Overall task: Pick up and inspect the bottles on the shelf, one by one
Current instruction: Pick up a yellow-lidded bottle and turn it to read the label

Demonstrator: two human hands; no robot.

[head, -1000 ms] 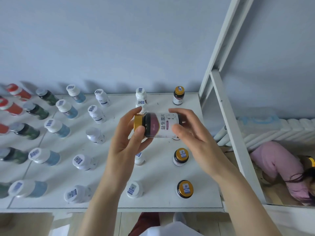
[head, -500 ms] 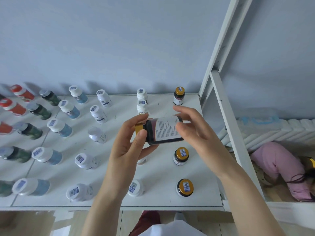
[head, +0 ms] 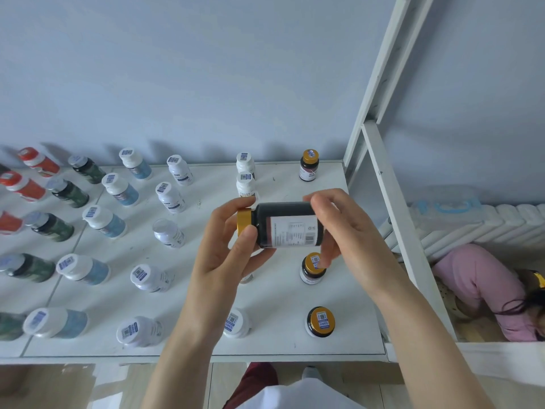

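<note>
A dark bottle with a gold cap [head: 284,225] lies on its side in the air above the white shelf [head: 271,293]. Its white label with small print and a barcode faces me. My left hand [head: 227,255] pinches the gold-cap end between thumb and fingers. My right hand [head: 345,231] grips the bottom end, fingers curled over the top. Three more gold-capped dark bottles stand on the shelf: one at the back [head: 308,165], one below the held bottle [head: 312,268], one near the front edge [head: 321,321].
Rows of upright bottles fill the shelf to the left: white ones [head: 169,197], blue-labelled ones [head: 119,188], green ones [head: 69,191], red ones [head: 25,185]. A white frame post [head: 395,208] bounds the shelf on the right. A person in pink [head: 483,287] lies beyond it.
The bottle has been rotated in my hands: the front label with large characters turned away and the back with small print and barcode now faces me. Both hands kept their hold.
</note>
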